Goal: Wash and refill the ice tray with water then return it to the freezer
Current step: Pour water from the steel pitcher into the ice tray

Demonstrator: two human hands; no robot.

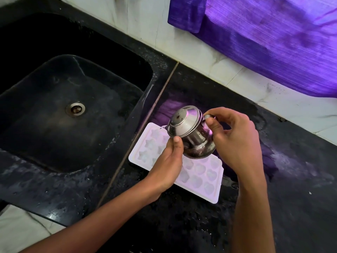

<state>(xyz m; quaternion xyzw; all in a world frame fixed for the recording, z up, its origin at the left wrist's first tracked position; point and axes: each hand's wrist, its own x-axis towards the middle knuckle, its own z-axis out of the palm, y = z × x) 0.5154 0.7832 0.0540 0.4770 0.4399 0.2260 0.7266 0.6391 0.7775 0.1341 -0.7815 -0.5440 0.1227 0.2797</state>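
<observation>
A white ice tray (pixel 200 178) with star and heart moulds lies flat on the black counter, just right of the sink. Above its middle, a small steel pot (pixel 189 132) with a lid is held tilted toward the left. My left hand (pixel 169 159) grips the pot's lower side from below, thumb on its neck. My right hand (pixel 237 139) pinches the pot's handle or rim on the right side. The hands and pot hide the tray's middle cells. No stream of water is visible.
A black sink (pixel 54 115) with a metal drain (pixel 75 108) sits to the left, its basin wet. The black stone counter (pixel 291 179) is wet and speckled. A purple cloth (pixel 273 39) hangs against the white tiled wall behind.
</observation>
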